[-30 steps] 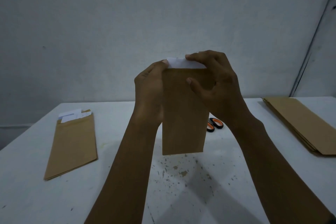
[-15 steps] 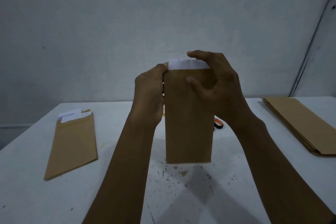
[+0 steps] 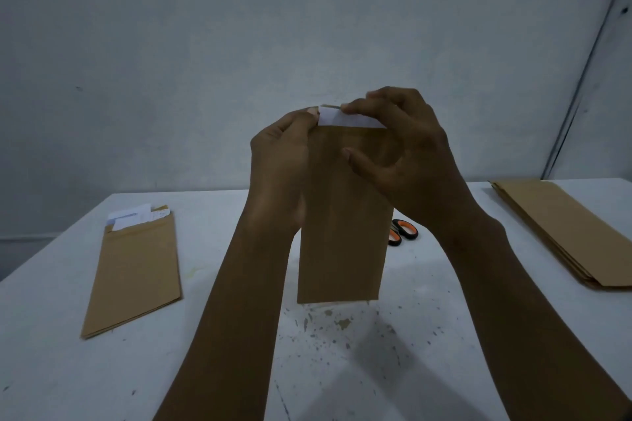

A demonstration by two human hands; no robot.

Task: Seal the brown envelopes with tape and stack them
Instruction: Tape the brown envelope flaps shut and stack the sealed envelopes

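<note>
Two hands hold one brown envelope (image 3: 342, 222) upright in the air above the middle of the desk (image 3: 427, 335), its long flat paper body hanging straight down with the lower edge clear of the surface. A strip of white paper (image 3: 345, 120) shows along the envelope's open top. The left hand (image 3: 278, 164) grips the upper left edge, fingers curled round behind and the thumb tip pressed at the left end of the white strip. The right hand (image 3: 407, 161) pinches the top of that strip between a fingertip and the edge, its thumb laid across the front of the brown paper just below, the other fingers curled behind.

The desk is matt white, with dark specks and scuffs scattered over its near middle. Toward the left edge lies a thin stack of envelopes (image 3: 135, 270), flat and rectangular, with white sheets poking out of the far end. Along the right edge lies a thicker pile of brown envelopes (image 3: 561, 229), its layered edges fanned slightly. Scissors (image 3: 402, 232) with black and orange loop handles lie flat near the desk's far edge, partly hidden behind the held envelope. A plain pale wall (image 3: 239, 44) rises behind.
</note>
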